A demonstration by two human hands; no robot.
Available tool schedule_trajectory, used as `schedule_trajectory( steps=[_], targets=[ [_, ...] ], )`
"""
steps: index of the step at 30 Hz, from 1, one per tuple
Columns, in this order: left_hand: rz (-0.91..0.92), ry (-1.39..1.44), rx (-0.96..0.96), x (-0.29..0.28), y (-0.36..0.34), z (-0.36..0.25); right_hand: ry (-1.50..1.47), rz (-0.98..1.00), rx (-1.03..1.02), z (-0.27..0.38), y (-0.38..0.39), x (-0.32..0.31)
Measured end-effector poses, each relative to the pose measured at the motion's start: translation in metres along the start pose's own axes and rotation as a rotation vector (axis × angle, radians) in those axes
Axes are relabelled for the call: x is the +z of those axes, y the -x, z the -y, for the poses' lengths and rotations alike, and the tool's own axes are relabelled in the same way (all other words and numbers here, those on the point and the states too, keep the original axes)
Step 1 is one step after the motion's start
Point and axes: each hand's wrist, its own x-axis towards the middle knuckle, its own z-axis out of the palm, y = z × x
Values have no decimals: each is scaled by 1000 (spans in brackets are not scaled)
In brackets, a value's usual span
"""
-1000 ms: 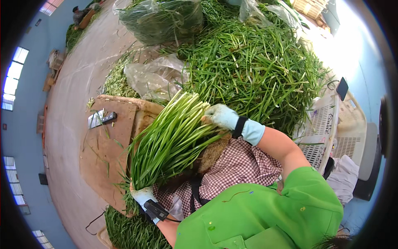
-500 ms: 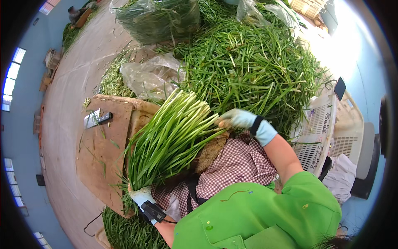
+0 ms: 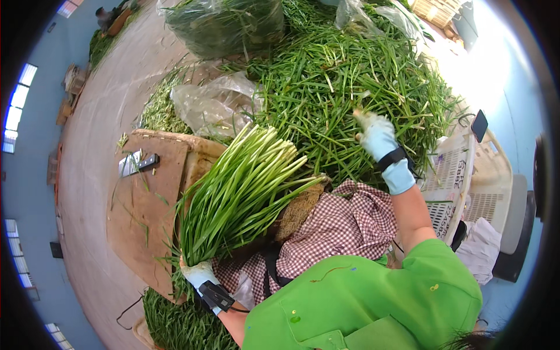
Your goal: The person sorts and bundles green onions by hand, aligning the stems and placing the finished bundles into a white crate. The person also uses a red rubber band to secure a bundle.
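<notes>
From afar, I watch a gloved left hand (image 3: 200, 275) grasp the leafy end of a bundle of green stalks (image 3: 239, 198), which lies slanted between a brown board (image 3: 131, 219) and a checked cloth (image 3: 344, 224), pale ends pointing away from the wearer. The gloved right hand (image 3: 376, 135), thumb and fingers apart with the bundle out of its grip, reaches over a heap of loose greens (image 3: 350, 76); whether it touches them, I cannot tell. A black-handled knife (image 3: 147, 163) rests on the board, near a crumpled clear plastic bag (image 3: 213, 105).
</notes>
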Motion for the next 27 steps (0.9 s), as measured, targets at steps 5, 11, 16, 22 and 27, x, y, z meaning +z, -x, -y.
schedule_trajectory(
  steps=[5,11,16,22,27],
  targets=[
    [-49,32,-19,10,8,1,-488,689,-298,81,27,30],
    [-41,48,27,3,5,-6,-1384,358,-459,158,13,43],
    [-30,193,-22,-3,-3,-2,-1659,811,-182,160,6,20],
    [-50,145,-33,-1,-6,1,-1545,841,-365,151,16,3],
    [-52,132,-53,0,-4,0,-1206,530,-700,162,39,-17]
  ],
)
